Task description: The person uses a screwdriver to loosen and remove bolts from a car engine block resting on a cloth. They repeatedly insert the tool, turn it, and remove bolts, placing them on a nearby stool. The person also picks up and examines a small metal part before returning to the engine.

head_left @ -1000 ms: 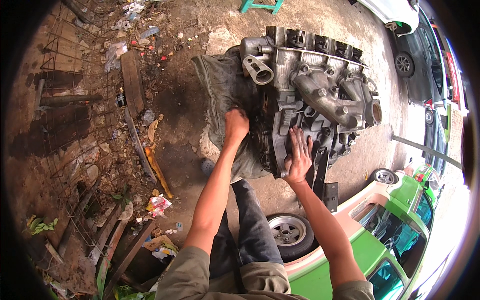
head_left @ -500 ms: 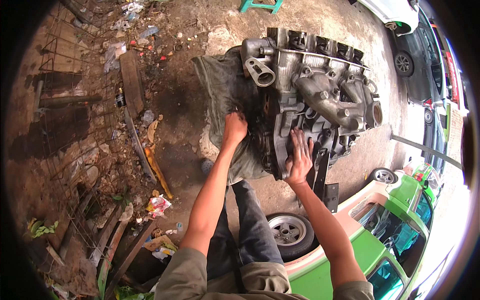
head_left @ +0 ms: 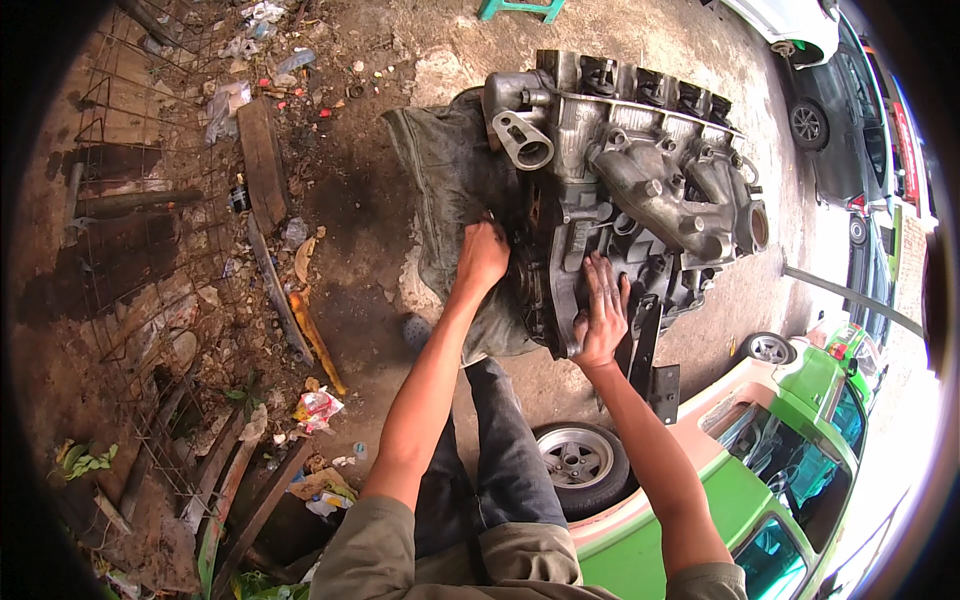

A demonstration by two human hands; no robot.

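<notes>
A bulky grey metal engine [head_left: 585, 215] stands in front of me, with an intake manifold [head_left: 665, 185] on its right side. My right hand [head_left: 602, 312] rests on the engine's near housing with fingers stretched out, holding nothing. On the engine's left side my left hand [head_left: 484, 256] is closed, close against its dark end. What its fingers hold, if anything, is hidden. A greenish-grey cloth [head_left: 425, 170] lies beneath and beside that hand, along the engine's left side.
A green car [head_left: 690, 500] is at the lower right, with a wheel [head_left: 580, 468] near my legs. Wooden planks [head_left: 262, 165], wire mesh and litter cover the ground at left. A green stool [head_left: 522, 10] stands at the far edge; a dark car [head_left: 835, 110] is parked at right.
My left hand has shifted slightly right, closer to the engine's left side. The right hand stays on the housing in nearly the same place.
</notes>
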